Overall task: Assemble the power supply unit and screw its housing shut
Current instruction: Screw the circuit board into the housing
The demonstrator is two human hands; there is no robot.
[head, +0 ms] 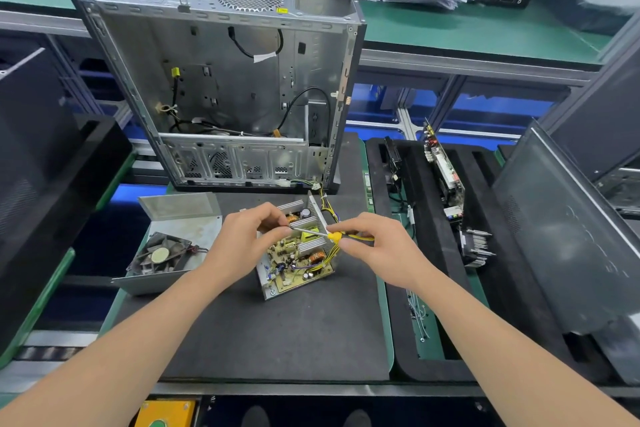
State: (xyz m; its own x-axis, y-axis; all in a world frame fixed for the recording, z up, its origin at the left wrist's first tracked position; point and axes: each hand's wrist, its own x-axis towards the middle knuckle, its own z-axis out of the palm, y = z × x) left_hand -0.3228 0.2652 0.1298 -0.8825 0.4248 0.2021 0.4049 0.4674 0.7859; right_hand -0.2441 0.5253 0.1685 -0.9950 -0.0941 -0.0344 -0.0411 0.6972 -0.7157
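One slip is the danger: the right grip (372, 246) holds the screwdriver (322, 234) by its yellow handle and the left grip (247, 239) pinches its tip, just above the open power supply unit (311, 247) on the desk (263, 333); I think the blade may scratch the board (281, 254).

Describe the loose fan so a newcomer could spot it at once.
Start at the open computer case standing at the back of the dark mat. Before it, left of the circuit board, lies a grey metal cover; the fan sits in it. It alone is black and bladed, with a pale round hub label.
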